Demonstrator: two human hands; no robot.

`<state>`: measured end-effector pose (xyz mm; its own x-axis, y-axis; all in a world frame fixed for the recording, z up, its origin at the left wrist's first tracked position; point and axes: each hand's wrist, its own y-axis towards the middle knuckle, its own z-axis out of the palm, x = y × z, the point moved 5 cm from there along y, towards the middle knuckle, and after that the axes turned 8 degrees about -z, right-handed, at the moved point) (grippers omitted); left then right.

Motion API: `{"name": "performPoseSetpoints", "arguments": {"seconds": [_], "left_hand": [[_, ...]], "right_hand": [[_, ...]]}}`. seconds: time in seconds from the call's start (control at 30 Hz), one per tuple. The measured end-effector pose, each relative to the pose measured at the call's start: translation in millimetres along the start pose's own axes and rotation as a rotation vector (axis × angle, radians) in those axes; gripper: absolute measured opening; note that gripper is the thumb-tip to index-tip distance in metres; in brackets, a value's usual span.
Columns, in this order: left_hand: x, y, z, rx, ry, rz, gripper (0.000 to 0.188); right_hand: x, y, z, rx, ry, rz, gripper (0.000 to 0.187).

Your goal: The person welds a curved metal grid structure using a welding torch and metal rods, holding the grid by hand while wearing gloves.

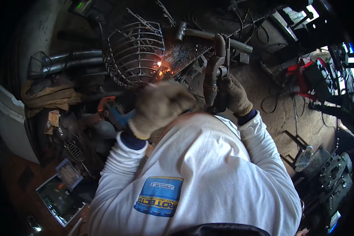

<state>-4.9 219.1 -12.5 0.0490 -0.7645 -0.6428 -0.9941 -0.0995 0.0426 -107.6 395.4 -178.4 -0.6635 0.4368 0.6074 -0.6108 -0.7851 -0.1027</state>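
My left hand (159, 105), in a knitted work glove, is smeared by motion in front of my belly; its fingers cannot be made out. Just beyond it stands a rounded cage of bent metal rods (135, 55). A bright orange glow and sparks (164, 70) show at the cage's lower right side. My right hand (238, 96), gloved too, is closed round the dark grip of a worn, clamp-like metal tool (211, 78), held upright. Part of the grip is hidden by the fingers. A hammer (216, 37) lies across the dark bench beyond this tool.
A blue power tool (118, 114) lies left of my left hand, near a crumpled brown cloth (51, 96). Metal pipes (72, 63) lie at the far left. Cables (297, 104) trail over the floor at right, near a red object (303, 78) and dark machinery (326, 173).
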Motion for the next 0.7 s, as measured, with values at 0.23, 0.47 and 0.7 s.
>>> {"name": "performPoseSetpoints", "arguments": {"seconds": [0.23, 0.47, 0.7], "left_hand": [[-10.2, 19.8, 51.5, 0.058, -0.177, -0.257, 0.041], [-11.2, 19.6, 63.7, 0.0, -0.409, -0.322, 0.027], [-19.4, 22.6, 90.2, -0.036, -0.451, -0.007, 0.034]], "right_hand": [[-0.9, 17.6, -25.4, 0.031, -0.094, 0.092, 0.05], [39.2, 12.8, 8.6, 0.059, -0.686, 0.0, 0.08], [58.3, 10.0, 21.2, 0.112, -0.92, 0.018, 0.126]]}}
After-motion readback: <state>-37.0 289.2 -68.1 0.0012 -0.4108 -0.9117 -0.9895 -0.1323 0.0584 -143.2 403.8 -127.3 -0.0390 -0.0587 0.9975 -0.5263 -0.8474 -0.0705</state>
